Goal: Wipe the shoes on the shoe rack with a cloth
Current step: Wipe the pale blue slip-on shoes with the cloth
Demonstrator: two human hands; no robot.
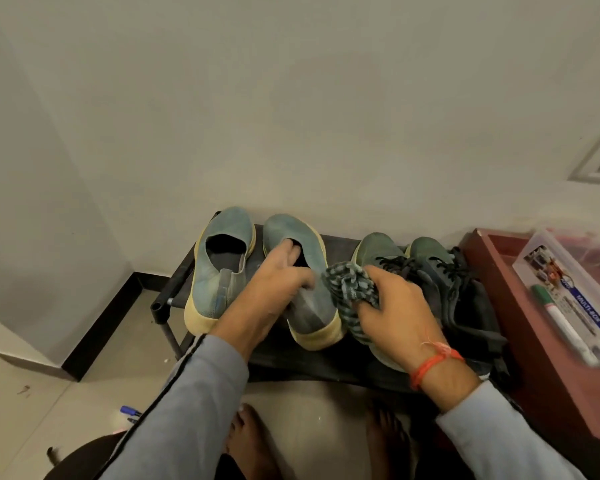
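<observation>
A black shoe rack (326, 362) stands against the wall with two pairs on its top shelf. The left pair is blue slip-on shoes with yellowed soles: one (219, 268) stands alone, the other (309, 271) is gripped by my left hand (274, 282), whose fingers reach into its opening. To the right sit dark green lace-up sneakers (430, 268). My right hand (392, 306) holds a bunched green-and-white striped cloth (350, 289) against the right side of the gripped slip-on.
A reddish-brown table (541, 341) at the right carries a clear plastic box (575, 282) and a green-capped marker (555, 313). The wall rises right behind the rack. My bare feet (253, 441) stand on the tiled floor, where a blue pen (130, 412) lies at the left.
</observation>
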